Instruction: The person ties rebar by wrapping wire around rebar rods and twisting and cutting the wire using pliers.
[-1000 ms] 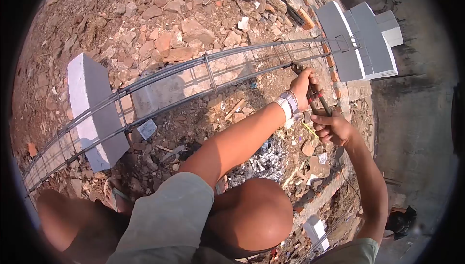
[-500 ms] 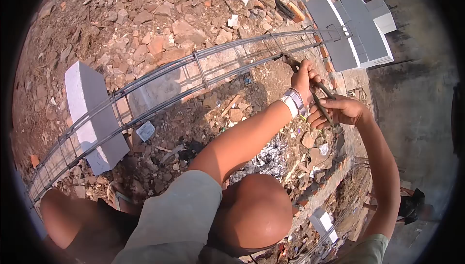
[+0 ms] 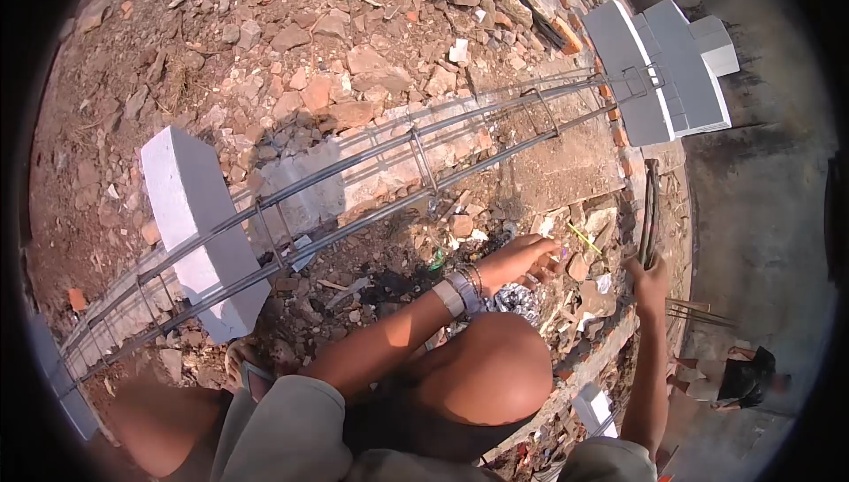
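Head view is showing us a change: our right hand (image 3: 650,283), closed round the handles of the long-handled pincers (image 3: 652,208), is holding them away from the rebar cage (image 3: 433,188), just beside the brick edging (image 3: 619,133), so we are judging that no bar is being gripped now. Our left hand (image 3: 522,261), which was on the pincers a second ago, is hanging empty over the rubble (image 3: 579,267) near the cage's lower edge, fingers loosely spread. We are seeing no readable brand, label or writing on the pincers or grey blocks (image 3: 610,40).
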The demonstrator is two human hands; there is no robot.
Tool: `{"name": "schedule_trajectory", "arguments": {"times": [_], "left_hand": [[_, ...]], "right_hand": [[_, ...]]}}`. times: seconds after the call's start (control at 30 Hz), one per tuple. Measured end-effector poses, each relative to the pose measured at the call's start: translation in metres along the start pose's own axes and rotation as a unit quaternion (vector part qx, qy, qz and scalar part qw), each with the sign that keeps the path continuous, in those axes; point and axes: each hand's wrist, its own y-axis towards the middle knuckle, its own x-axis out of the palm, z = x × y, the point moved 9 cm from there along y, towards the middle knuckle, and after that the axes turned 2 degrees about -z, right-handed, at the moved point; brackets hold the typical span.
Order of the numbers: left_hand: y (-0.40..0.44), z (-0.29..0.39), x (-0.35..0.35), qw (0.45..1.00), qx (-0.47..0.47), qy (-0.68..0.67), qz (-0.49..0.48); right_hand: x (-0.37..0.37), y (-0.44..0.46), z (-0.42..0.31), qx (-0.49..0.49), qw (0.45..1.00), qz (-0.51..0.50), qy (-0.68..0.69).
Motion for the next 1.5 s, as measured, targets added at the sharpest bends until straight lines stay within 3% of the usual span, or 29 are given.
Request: {"name": "schedule_trajectory", "arguments": {"times": [0.03,0.07,0.13,0.27,0.3,0.33,0.4,0.43,0.47,0.5,0.6,0.63,0.73,0.87,0.9,1.0,1.1,1.17,1.27,1.3,1.4,1.43,1.5], "left_hand": [[-0.009,0.010,-0.003,0.999,0.012,0.048,0.001],[-0.022,0.030,-0.002,0.994,0.041,0.099,0.018],[-0.056,0.074,0.013,0.974,0.081,0.205,0.050],[-0.124,0.136,0.064,0.889,0.232,0.321,0.231],[-0.137,0.138,0.085,0.894,0.214,0.304,0.252],[-0.148,0.140,0.114,0.930,0.119,0.259,0.234],[-0.178,0.166,0.181,0.861,0.097,0.450,0.216],[-0.191,0.169,0.209,0.927,0.114,0.276,0.229],[-0.205,0.164,0.238,0.959,0.124,0.093,0.238],[-0.218,0.159,0.264,0.957,0.131,-0.092,0.243],[-0.263,0.167,0.342,0.938,0.069,-0.191,0.281],[-0.272,0.184,0.377,0.940,0.055,-0.251,0.226],[-0.291,0.225,0.435,0.928,0.052,-0.195,0.314],[-0.305,0.308,0.472,0.937,0.065,-0.094,0.330],[-0.307,0.323,0.475,0.936,0.099,-0.115,0.318],[-0.305,0.378,0.481,0.940,0.128,-0.100,0.301],[-0.300,0.408,0.462,0.937,0.142,-0.113,0.299],[-0.296,0.421,0.440,0.934,0.144,-0.104,0.312],[-0.277,0.438,0.412,0.897,0.166,-0.339,0.228],[-0.272,0.462,0.412,0.894,0.127,-0.358,0.238],[-0.253,0.495,0.351,0.911,0.023,-0.396,0.115],[-0.251,0.525,0.331,0.943,-0.002,-0.310,0.120],[-0.256,0.565,0.293,0.933,-0.058,-0.337,0.112]], "right_hand": [[0.012,-0.026,0.012,0.134,0.975,-0.091,0.154],[0.021,-0.052,-0.004,0.147,0.943,-0.108,0.277],[0.028,-0.093,-0.034,0.178,0.883,-0.179,0.397],[-0.001,-0.154,-0.115,0.298,0.800,-0.336,0.397],[-0.012,-0.169,-0.136,0.301,0.789,-0.378,0.380],[-0.025,-0.181,-0.156,0.299,0.777,-0.414,0.367],[-0.055,-0.218,-0.198,0.319,0.678,-0.538,0.386],[-0.076,-0.238,-0.215,0.326,0.622,-0.589,0.400],[-0.100,-0.259,-0.231,0.329,0.561,-0.638,0.412],[-0.123,-0.272,-0.244,0.307,0.541,-0.675,0.396],[-0.209,-0.289,-0.292,0.288,0.507,-0.725,0.367],[-0.231,-0.292,-0.301,0.248,0.510,-0.748,0.344],[-0.287,-0.304,-0.342,0.177,0.446,-0.822,0.306],[-0.318,-0.292,-0.374,0.113,0.543,-0.790,0.262],[-0.333,-0.272,-0.396,0.059,0.638,-0.719,0.270],[-0.356,-0.236,-0.438,-0.068,0.750,-0.616,0.229],[-0.393,-0.190,-0.490,-0.105,0.864,-0.469,0.152],[-0.395,-0.169,-0.513,-0.095,0.876,-0.461,0.107],[-0.375,-0.133,-0.537,-0.089,0.890,-0.445,0.049],[-0.366,-0.120,-0.543,-0.083,0.895,-0.438,0.031],[-0.344,-0.052,-0.564,-0.004,0.916,-0.399,-0.039],[-0.336,-0.026,-0.565,0.016,0.932,-0.358,-0.055],[-0.329,0.012,-0.567,0.058,0.950,-0.298,-0.071]]}}
